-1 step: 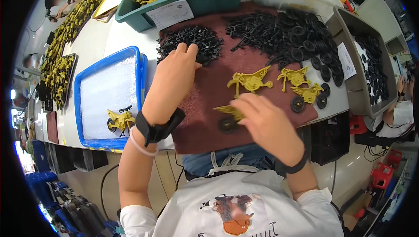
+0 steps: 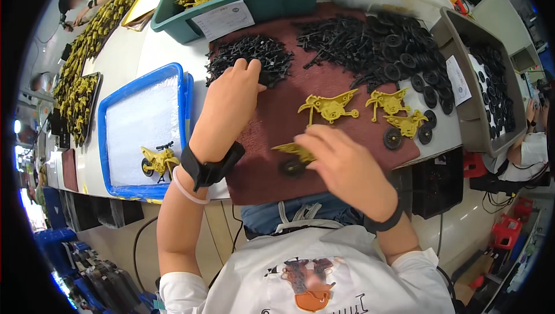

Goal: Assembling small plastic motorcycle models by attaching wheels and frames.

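Observation:
My left hand (image 2: 234, 97) reaches over the near edge of a pile of small black plastic parts (image 2: 272, 54). Its fingers curl down and the tips are hidden, so whatever they hold does not show. Held by my right hand (image 2: 341, 155) is a yellow toy motorcycle body (image 2: 296, 151) with a black wheel (image 2: 292, 167) at its lower side; both are slightly blurred. Just beyond it on the dark red mat (image 2: 260, 184) lies another yellow motorcycle body (image 2: 332, 107). Farther right are two more, one yellow body (image 2: 388, 103) beside a yellow body with wheels (image 2: 407, 123).
A blue tray (image 2: 189, 91) at left holds a toy motorcycle (image 2: 157, 161). Black forks (image 2: 338, 45) and black wheels (image 2: 407, 59) are heaped at the back. Beyond stand a green bin (image 2: 179, 28) of yellow bodies and, right, a grey-brown bin (image 2: 471, 117) of wheels.
My right hand has moved a little to the left, carrying the yellow motorcycle body and wheel with it. My left hand has stayed almost in place at the small black parts.

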